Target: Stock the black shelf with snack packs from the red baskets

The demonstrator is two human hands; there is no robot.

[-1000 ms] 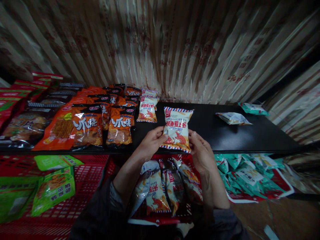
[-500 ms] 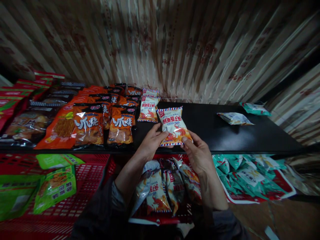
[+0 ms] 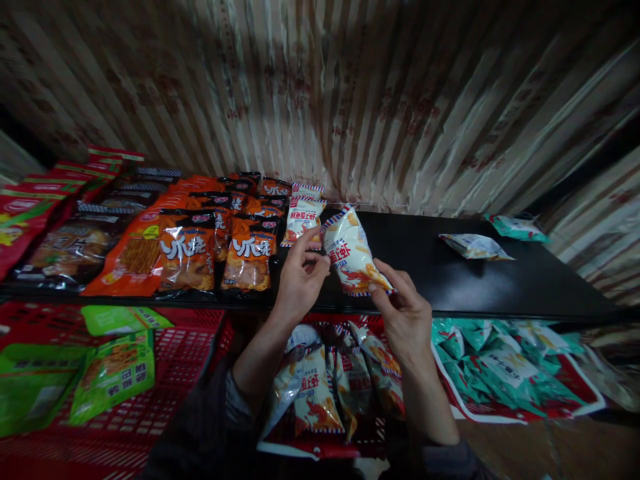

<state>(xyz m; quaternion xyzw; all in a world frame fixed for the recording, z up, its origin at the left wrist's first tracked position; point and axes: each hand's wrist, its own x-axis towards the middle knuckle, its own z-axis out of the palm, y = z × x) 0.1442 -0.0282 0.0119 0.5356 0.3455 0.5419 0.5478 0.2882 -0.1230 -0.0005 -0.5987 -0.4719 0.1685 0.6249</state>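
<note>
Snack bag (image 3: 349,257) leans tilted, its lower corner pinched in right hand (image 3: 399,305).

A dim space with striped, red-marked sheeting (image 3: 300,100) behind a glossy black shelf (image 3: 415,267), above brownish flooring (image 3: 575,447).

Place: shop | black shelf (image 3: 410,283), snack packets (image 3: 249,257) in rows | red baskets (image 3: 187,343) beneath (packets there too)

Snack packets (image 3: 249,257) on the shelf (image 3: 465,287), mostly left, more packets (image 3: 317,393) in baskets (image 3: 175,363) below.
</note>
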